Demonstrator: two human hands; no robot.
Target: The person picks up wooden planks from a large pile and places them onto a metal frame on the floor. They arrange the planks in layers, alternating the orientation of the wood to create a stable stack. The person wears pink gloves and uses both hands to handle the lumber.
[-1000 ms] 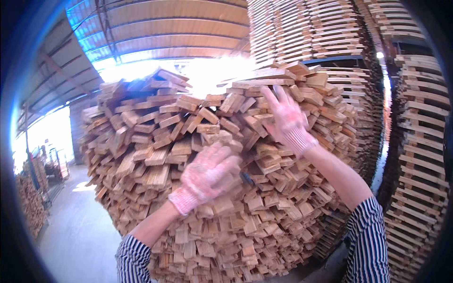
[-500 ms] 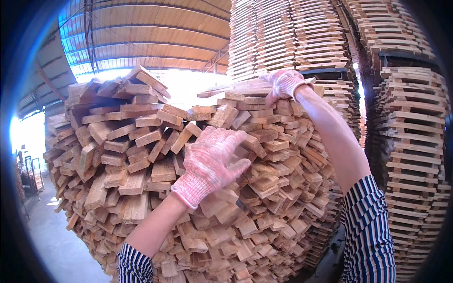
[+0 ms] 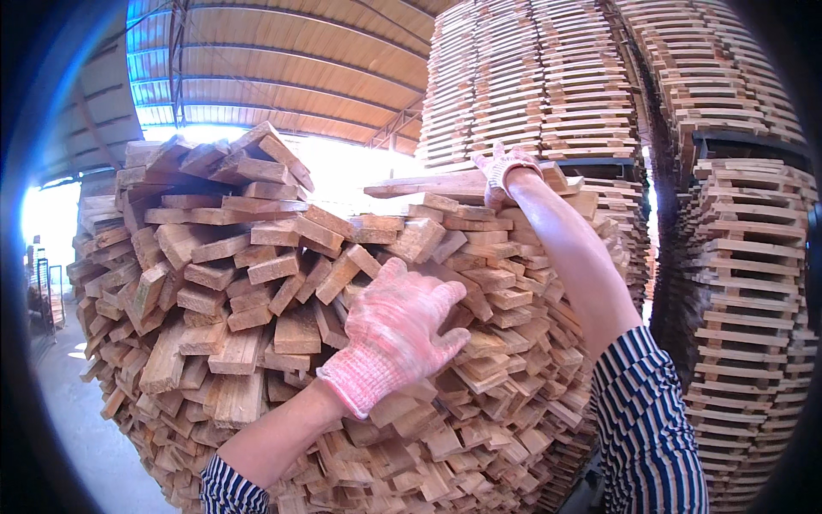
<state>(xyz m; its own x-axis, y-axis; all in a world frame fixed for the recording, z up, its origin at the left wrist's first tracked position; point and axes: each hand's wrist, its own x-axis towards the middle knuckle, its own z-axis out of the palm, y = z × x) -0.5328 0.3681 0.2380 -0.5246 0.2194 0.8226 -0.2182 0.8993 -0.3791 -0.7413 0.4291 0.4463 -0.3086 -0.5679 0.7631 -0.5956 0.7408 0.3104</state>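
A big heap of short sawn wooden boards (image 3: 295, 330) fills the middle, most of their cut ends facing me. My left hand (image 3: 402, 330), in a pink and white knit glove, is against the board ends near the centre. Its thumb is apart from the fingers, and no board shows in its grasp. Higher up, my gloved right hand (image 3: 505, 174) reaches over the heap's top edge with fingers spread. It rests at a longer plank (image 3: 437, 184) lying flat up there. What is under that palm is hidden.
Tall stacks of slatted wooden pallets (image 3: 531, 86) rise behind the heap, with more pallets (image 3: 745, 283) close on the right. Loose boards (image 3: 274, 158) jut from the heap's top left. Concrete floor (image 3: 94, 437) shows at lower left, under a metal roof (image 3: 291, 60).
The view has shifted, so the heap and my left hand sit lower in it. My right hand's fingers have spread wider and moved slightly left along the plank.
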